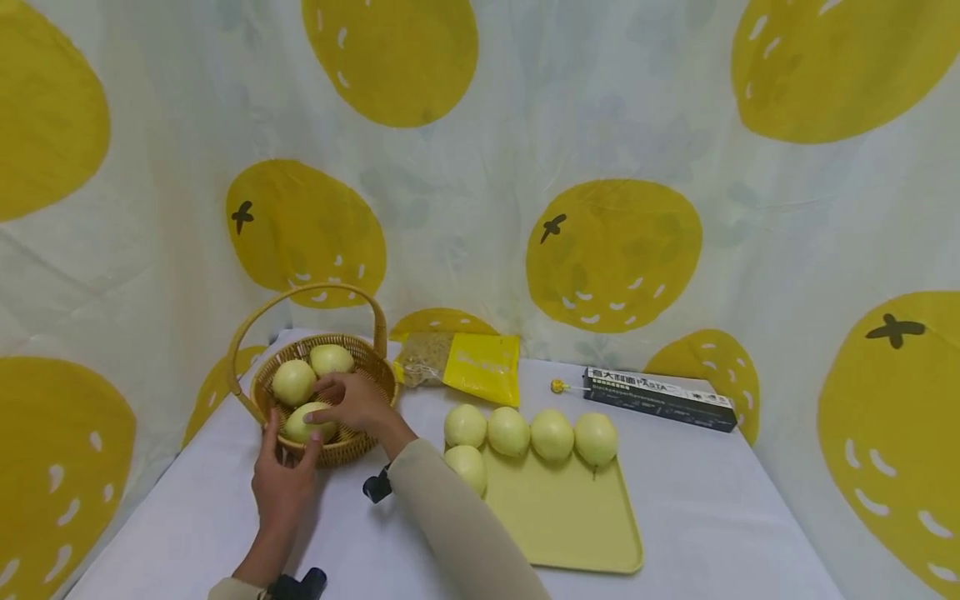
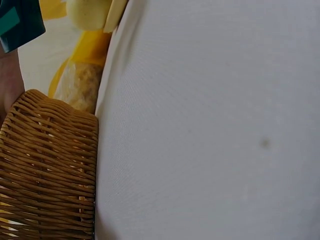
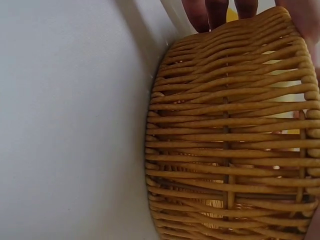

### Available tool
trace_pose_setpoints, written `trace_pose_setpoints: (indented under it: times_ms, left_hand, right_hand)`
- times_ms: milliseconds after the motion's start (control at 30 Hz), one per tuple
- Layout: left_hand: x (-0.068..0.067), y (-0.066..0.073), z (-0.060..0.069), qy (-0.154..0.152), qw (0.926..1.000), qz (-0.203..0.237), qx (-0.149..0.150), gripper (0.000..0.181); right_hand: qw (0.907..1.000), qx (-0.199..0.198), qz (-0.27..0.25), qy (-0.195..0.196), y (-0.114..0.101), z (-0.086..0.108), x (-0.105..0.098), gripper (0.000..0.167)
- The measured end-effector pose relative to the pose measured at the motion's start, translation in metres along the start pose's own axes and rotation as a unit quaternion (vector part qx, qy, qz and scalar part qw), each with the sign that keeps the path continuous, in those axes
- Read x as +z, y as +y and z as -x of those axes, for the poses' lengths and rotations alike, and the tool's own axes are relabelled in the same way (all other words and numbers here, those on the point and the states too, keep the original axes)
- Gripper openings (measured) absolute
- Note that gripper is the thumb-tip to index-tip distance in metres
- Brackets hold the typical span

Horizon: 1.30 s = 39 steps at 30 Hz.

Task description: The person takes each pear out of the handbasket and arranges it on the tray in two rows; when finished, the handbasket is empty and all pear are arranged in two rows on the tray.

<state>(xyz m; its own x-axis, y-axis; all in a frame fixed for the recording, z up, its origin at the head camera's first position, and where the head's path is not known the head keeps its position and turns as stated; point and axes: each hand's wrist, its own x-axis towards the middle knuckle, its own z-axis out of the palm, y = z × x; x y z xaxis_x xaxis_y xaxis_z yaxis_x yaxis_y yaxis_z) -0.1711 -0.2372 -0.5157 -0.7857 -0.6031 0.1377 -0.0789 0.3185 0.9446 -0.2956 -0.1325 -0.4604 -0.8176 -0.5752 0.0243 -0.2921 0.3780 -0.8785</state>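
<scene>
A brown wicker basket [image 1: 352, 451] with a tall handle stands at the left of the table. Three pale yellow pears lie in it: one at the back [image 1: 332, 359], one at the left [image 1: 293, 382] and one at the front [image 1: 302, 423]. My left hand [image 1: 283, 487] grips the basket's near left rim; in the right wrist view its fingers [image 3: 217, 12] lie against the outer wicker wall. Reaching over the rim, my right hand [image 1: 360, 406] holds the front pear with thumb and fingers. The wicker hides that pear's underside.
A yellow tray [image 1: 566, 517] stands right of the basket, with several pears [image 1: 552, 435] along its back and left edges. Behind are a yellow-and-clear food bag [image 1: 480, 367], a small yellow lollipop [image 1: 557, 386] and a black pasta box [image 1: 660, 398]. A patterned curtain [image 1: 480, 250] closes off the back.
</scene>
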Motion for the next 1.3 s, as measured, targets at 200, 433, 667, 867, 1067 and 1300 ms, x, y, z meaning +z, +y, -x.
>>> trace_pose_setpoints:
  times_ms: [200, 433, 667, 867, 1067, 1300]
  left_hand:
    - [0.0014, -0.0006, 0.0011, -0.005, 1.0000, 0.001, 0.001, 0.089]
    - [-0.0001, 0.0025, -0.0003, -0.009, 0.9999, -0.003, 0.005, 0.089]
    - [0.0007, 0.0005, -0.0024, 0.000, 1.0000, 0.004, 0.007, 0.088]
    - [0.0032, -0.0028, 0.0005, -0.004, 1.0000, -0.008, -0.001, 0.089]
    - [0.0026, -0.0014, -0.0003, -0.004, 0.9999, -0.012, 0.000, 0.090]
    - [0.0004, -0.0006, -0.0013, -0.002, 0.9999, -0.012, -0.003, 0.088]
  right_hand:
    - [0.9980, 0.036, 0.050, -0.014, -0.0003, -0.0016, 0.0032, 0.039]
    - [0.9983, 0.032, 0.047, -0.013, -0.0042, -0.0020, 0.0016, 0.037]
    - [0.9992, 0.016, 0.020, 0.031, -0.0032, -0.0037, 0.0046, 0.025]
    - [0.9970, 0.033, 0.069, 0.003, -0.0002, -0.0013, 0.0059, 0.039]
    - [0.9935, 0.018, 0.110, -0.023, -0.0051, -0.0019, 0.0058, 0.049]
    - [0.9943, 0.030, 0.095, -0.039, -0.0056, -0.0033, 0.0059, 0.047]
